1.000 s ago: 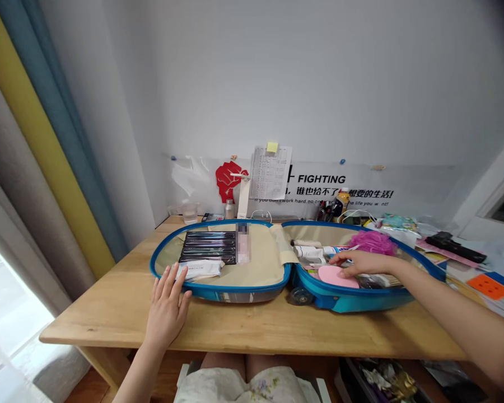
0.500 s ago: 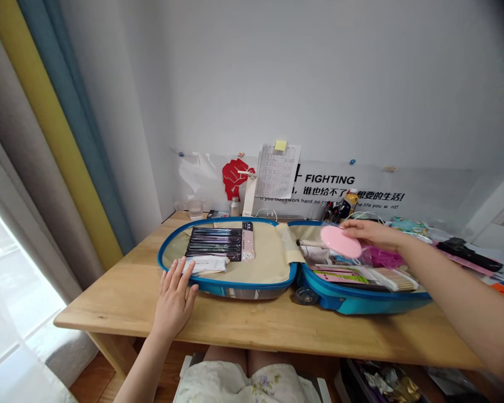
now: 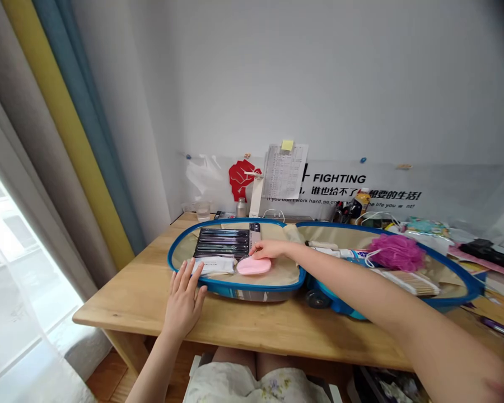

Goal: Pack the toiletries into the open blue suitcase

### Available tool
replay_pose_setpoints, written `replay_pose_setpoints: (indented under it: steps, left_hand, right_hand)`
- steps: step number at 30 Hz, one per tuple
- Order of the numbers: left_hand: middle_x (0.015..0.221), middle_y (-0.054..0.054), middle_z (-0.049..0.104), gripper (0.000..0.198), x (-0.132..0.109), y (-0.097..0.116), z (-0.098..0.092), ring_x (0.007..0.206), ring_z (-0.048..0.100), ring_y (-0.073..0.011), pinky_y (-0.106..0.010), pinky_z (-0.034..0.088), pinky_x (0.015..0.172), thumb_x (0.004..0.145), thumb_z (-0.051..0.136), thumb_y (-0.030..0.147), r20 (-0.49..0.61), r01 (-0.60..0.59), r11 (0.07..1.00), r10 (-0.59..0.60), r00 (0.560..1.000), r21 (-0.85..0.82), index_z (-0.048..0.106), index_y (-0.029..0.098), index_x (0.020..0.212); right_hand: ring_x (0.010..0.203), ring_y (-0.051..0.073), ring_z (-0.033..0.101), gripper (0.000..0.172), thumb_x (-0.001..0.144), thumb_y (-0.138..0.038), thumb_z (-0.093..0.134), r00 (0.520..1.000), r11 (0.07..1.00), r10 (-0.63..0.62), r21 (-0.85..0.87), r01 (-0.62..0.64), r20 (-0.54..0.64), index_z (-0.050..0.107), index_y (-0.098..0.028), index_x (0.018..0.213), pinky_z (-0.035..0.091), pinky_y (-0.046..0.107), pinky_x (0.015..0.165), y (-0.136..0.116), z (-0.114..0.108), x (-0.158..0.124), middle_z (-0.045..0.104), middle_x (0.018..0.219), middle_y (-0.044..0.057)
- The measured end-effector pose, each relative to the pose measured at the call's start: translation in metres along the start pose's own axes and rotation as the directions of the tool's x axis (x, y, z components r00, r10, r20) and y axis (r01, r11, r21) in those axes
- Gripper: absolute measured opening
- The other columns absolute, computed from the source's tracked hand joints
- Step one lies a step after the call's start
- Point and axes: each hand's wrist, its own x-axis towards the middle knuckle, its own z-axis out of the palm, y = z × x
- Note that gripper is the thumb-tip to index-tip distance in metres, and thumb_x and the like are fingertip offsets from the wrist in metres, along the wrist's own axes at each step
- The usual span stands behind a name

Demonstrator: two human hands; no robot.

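An opened blue suitcase (image 3: 252,286) lies across the wooden table. Over its left half, my right hand (image 3: 271,249) has its fingers closed on the upper edge of a flat pink oval pad (image 3: 254,266). Beside the pad are a small white packet (image 3: 214,265) and a pack of dark toothbrushes (image 3: 222,242). My left hand (image 3: 186,299) rests with fingers spread at the suitcase's near left rim, holding nothing. In the right half sit a purple bath puff (image 3: 397,253), a bundle of cotton swabs (image 3: 414,282) and a white and blue tube (image 3: 350,255), partly behind my right forearm.
Behind the suitcase stand a metal bottle (image 3: 241,207), a clear cup (image 3: 203,211), a white lamp (image 3: 256,196) and a yellow-labelled bottle (image 3: 361,204). A floral packet (image 3: 428,226) lies at the right. Curtains (image 3: 71,134) hang on the left.
My right hand has carried the pink pad leftward from above the right half to the left half of the suitcase. My left hand stays at the rim. The view has shifted slightly.
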Motion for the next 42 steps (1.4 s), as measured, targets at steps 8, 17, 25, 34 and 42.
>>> replay_pose_setpoints:
  steps: [8,17,25,34,42]
  left_hand:
    - [0.15,-0.011,0.04,0.053,0.001,0.001,0.0,0.143,0.027,-0.0268,-0.049,0.023,0.115,0.096,0.038,0.035,0.003,0.024,0.999,-0.024,1.0,-0.022,0.032,0.025,0.148]
    - [0.15,-0.011,0.04,0.053,0.001,0.0,0.0,0.143,0.027,-0.0268,-0.05,0.023,0.115,0.097,0.037,0.034,0.009,0.015,1.0,-0.015,1.0,-0.012,0.032,0.025,0.148]
    - [0.151,-0.011,0.039,0.053,0.001,0.002,-0.002,0.144,0.026,-0.0267,-0.049,0.022,0.116,0.097,0.037,0.034,0.007,0.018,1.0,-0.018,1.0,-0.017,0.032,0.024,0.148]
    - [0.151,-0.011,0.039,0.053,-0.002,-0.001,0.001,0.143,0.027,-0.0268,-0.049,0.022,0.116,0.096,0.038,0.034,0.001,0.011,1.0,-0.011,1.0,-0.024,0.031,0.025,0.148]
    - [0.152,-0.01,0.038,0.054,-0.001,-0.001,0.001,0.144,0.026,-0.0272,-0.05,0.022,0.115,0.097,0.037,0.033,-0.011,-0.007,0.999,0.007,1.0,-0.034,0.027,0.027,0.15]
  right_hand:
    - [0.125,0.02,0.051,0.042,0.087,-0.043,0.057,0.907,0.914,-0.382,-0.07,0.399,0.177,0.065,-0.022,0.122,0.035,0.027,0.108,-0.005,0.003,-0.016,0.059,0.133,0.005]
    - [0.133,0.02,0.045,0.047,0.093,-0.042,0.048,0.857,0.881,-0.37,-0.158,0.447,0.36,0.056,-0.021,0.134,0.03,0.031,0.113,-0.009,0.022,-0.017,0.049,0.145,0.004]
    - [0.135,0.02,0.042,0.046,0.096,-0.036,0.04,0.866,0.862,-0.396,-0.202,0.465,0.306,0.054,-0.019,0.136,0.027,0.031,0.115,-0.025,0.026,-0.02,0.048,0.146,0.005]
    - [0.126,0.023,0.052,0.047,0.088,-0.049,0.046,0.978,0.989,-0.101,-0.129,0.078,-0.182,0.062,-0.025,0.126,0.037,0.037,0.108,0.038,-0.073,-0.083,0.058,0.136,0.004]
    - [0.092,0.027,0.067,0.027,0.065,-0.038,0.068,0.945,0.932,0.236,-0.221,-0.286,-0.229,0.073,-0.024,0.087,0.049,0.039,0.088,0.13,-0.085,-0.153,0.073,0.097,0.006]
